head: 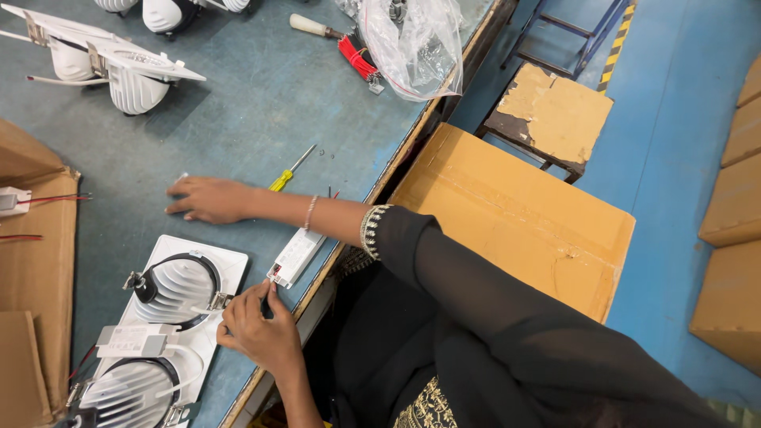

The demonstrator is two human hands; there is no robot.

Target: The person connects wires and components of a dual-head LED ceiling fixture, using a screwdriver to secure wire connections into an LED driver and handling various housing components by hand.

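Observation:
My right hand [210, 198] lies palm down on the blue-grey table [261, 103], fingers stretched out near a tiny white part [182, 176]; it holds nothing. A yellow-handled screwdriver [289, 170] lies just beyond its wrist. My left hand [258, 329] is at the table's near edge, its fingers pinched on the wire end of a long white driver box [295, 256]. Beside that hand is a white twin downlight frame [230, 257] with two ribbed lamp heads [178, 289], and a smaller white driver [131, 341] rests on it.
Flat cardboard [40, 261] with red wires lies at the left. More white downlights [119, 67] sit at the far left corner. A plastic bag [412, 43], red wires [357, 59] and a wooden-handled tool [313, 26] lie far off. A cardboard box [515, 214] and a stool [551, 111] stand on the floor.

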